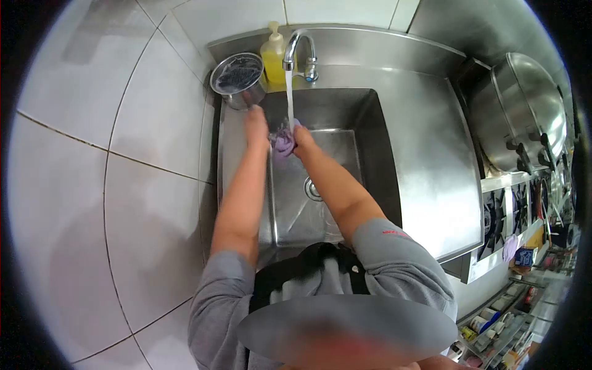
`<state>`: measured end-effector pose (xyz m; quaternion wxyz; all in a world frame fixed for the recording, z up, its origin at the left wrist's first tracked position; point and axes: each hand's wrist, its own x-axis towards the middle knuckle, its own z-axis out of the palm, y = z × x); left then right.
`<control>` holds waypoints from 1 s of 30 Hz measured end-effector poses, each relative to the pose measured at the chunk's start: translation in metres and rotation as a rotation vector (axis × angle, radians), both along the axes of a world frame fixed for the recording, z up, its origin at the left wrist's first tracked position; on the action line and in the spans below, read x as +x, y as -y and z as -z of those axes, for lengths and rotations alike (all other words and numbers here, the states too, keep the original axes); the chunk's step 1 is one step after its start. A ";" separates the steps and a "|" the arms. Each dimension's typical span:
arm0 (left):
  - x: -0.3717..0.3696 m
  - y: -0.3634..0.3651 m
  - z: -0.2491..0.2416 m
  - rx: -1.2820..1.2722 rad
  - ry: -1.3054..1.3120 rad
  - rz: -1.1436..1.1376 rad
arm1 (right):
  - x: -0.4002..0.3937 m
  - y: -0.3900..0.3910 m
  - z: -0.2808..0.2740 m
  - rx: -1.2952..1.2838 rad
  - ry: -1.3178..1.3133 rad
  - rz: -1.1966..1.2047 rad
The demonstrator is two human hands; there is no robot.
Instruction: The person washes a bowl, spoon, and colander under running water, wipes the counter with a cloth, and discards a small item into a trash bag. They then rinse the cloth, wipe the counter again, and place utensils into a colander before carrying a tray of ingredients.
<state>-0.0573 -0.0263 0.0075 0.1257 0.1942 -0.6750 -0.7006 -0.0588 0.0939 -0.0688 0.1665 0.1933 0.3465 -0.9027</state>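
Observation:
Water runs from the chrome faucet (299, 46) in a straight stream onto a wet purple cloth (284, 143). My right hand (302, 139) is closed on this bunched cloth, over the steel sink (333, 154). Blurred by motion, my left hand (256, 126) is above the sink's left rim, left of the cloth, with its fingers near the base of a round metal pot (243, 95). The finger shape of that hand is smeared. Something dark and shiny fills the pot's top.
Behind the sink stands a pump bottle (274, 61) of yellow liquid. A steel counter (431, 160) extends to the right, beside a large lidded pot (518, 114) on a stove (502, 213). White tiles (154, 203) line the left side. Shelves with containers (493, 320) are at lower right.

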 end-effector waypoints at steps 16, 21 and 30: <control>0.021 -0.041 0.076 -0.618 0.190 0.283 | 0.024 -0.036 0.028 1.279 -0.315 -0.246; 0.023 -0.044 0.024 -0.593 0.185 0.292 | 0.026 -0.034 0.012 1.010 -0.622 -0.247; 0.012 -0.023 0.017 0.260 0.129 0.029 | 0.015 -0.043 -0.012 0.676 -0.147 -0.424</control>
